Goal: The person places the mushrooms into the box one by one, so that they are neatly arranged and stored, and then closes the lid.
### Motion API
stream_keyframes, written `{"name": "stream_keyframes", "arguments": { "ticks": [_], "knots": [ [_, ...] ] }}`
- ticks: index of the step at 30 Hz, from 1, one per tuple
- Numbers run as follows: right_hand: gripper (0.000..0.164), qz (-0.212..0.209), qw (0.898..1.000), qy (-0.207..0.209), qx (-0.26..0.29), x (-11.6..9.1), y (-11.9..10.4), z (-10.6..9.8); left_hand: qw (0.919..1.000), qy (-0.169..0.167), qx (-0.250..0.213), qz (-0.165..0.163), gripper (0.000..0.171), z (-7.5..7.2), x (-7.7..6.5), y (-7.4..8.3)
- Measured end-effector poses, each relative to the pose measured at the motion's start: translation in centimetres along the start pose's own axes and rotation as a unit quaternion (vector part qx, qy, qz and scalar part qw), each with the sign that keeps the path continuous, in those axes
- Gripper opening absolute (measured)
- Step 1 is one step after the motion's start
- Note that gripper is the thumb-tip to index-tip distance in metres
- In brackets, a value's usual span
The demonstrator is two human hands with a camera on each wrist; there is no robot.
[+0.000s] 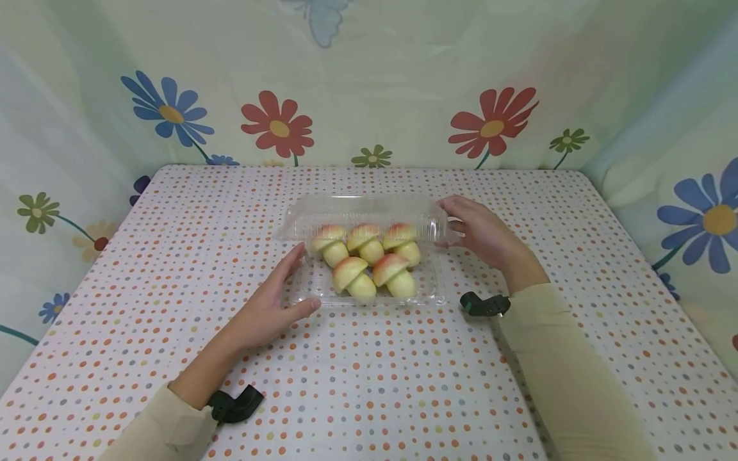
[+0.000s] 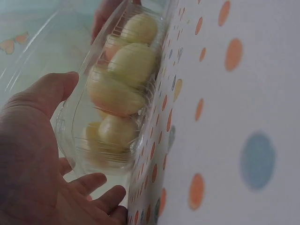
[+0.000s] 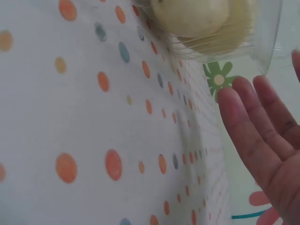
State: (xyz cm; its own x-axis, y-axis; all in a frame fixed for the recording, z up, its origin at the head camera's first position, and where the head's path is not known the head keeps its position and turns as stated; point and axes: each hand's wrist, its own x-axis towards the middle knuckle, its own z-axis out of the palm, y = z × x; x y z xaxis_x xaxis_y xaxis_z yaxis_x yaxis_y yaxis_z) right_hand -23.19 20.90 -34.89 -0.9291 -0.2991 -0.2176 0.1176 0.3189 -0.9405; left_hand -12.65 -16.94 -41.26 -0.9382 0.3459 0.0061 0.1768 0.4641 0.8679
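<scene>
A clear plastic clamshell box (image 1: 429,282) lies on the table, its lid (image 1: 369,208) raised at the far side. Inside sit several mushroom-shaped pieces (image 1: 394,275), with yellow-pink caps and pale stems. My left hand (image 1: 268,314) is at the box's left end, thumb near the front corner and fingers along the side. In the left wrist view its thumb and fingers spread apart around that end. At the lid's right end is my right hand (image 1: 484,234), fingertips right at the lid's edge. The right wrist view shows those fingers (image 3: 251,126) extended just beyond the box corner.
A white cloth with coloured dots covers the table (image 1: 369,384). Behind and at both sides hangs a pale curtain (image 1: 369,83) printed with flowers. Each wrist carries a black camera mount, such as the left one (image 1: 236,404).
</scene>
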Motion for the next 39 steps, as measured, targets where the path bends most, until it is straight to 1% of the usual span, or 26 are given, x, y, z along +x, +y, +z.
{"name": "stream_keyframes", "arguments": {
  "ticks": [4,6,9,14,17,19,21,23,26,28,31,35,37,39],
  "knots": [
    [0.053,0.023,0.999,0.014,-0.043,-0.8,-0.3,0.1,0.9999,0.001,0.002,-0.011,0.095,0.0,-0.1,0.0],
    [0.054,0.025,0.998,0.011,-0.059,-1.3,-0.3,0.3,0.9999,0.003,0.003,-0.013,0.095,0.0,-0.1,0.0],
    [0.051,0.015,0.998,-0.004,-0.069,-2.0,-0.3,0.4,0.9999,0.007,0.005,-0.013,0.096,0.1,-0.2,-0.1],
    [0.053,-0.008,0.997,-0.036,-0.067,-3.1,0.0,0.5,0.9996,0.022,-0.018,-0.007,0.100,0.2,-0.2,-0.2],
    [0.055,-0.018,0.996,-0.051,-0.072,-3.6,0.0,0.6,0.9991,0.024,-0.025,-0.024,0.105,0.1,-0.3,-0.1],
    [0.057,-0.025,0.995,-0.061,-0.072,-3.8,0.1,0.7,0.9986,0.019,-0.026,-0.042,0.109,0.0,-0.6,0.0],
    [0.059,-0.029,0.994,-0.070,-0.074,-4.0,0.3,0.8,0.9982,0.012,-0.036,-0.047,0.110,-0.2,-0.8,0.0],
    [0.061,-0.029,0.994,-0.078,-0.078,-4.3,0.4,0.8,0.9981,0.003,-0.056,-0.027,0.105,-0.4,-1.0,-0.1],
    [0.065,-0.026,0.993,-0.086,-0.081,-4.7,0.8,0.8,0.9944,-0.014,-0.103,0.017,0.087,-0.7,-1.1,-0.2],
    [0.070,-0.024,0.992,-0.095,-0.075,-5.0,0.9,0.8,0.9915,-0.016,-0.124,0.035,0.075,-0.8,-1.1,-0.2],
    [0.075,-0.023,0.992,-0.107,-0.069,-5.3,1.0,1.0,0.9924,0.004,-0.121,0.024,0.062,-0.8,-1.2,0.0],
    [0.081,-0.020,0.990,-0.120,-0.073,-5.7,0.9,1.1,0.9960,0.047,-0.076,0.008,0.053,-0.6,-1.4,0.4],
    [0.083,-0.017,0.989,-0.128,-0.074,-5.8,0.9,1.2,0.9960,0.065,-0.060,0.009,0.051,-0.6,-1.4,0.4],
    [0.086,-0.012,0.988,-0.135,-0.079,-6.0,0.8,1.3,0.9952,0.077,-0.058,0.016,0.049,-0.6,-1.4,0.5]
  ]
}}
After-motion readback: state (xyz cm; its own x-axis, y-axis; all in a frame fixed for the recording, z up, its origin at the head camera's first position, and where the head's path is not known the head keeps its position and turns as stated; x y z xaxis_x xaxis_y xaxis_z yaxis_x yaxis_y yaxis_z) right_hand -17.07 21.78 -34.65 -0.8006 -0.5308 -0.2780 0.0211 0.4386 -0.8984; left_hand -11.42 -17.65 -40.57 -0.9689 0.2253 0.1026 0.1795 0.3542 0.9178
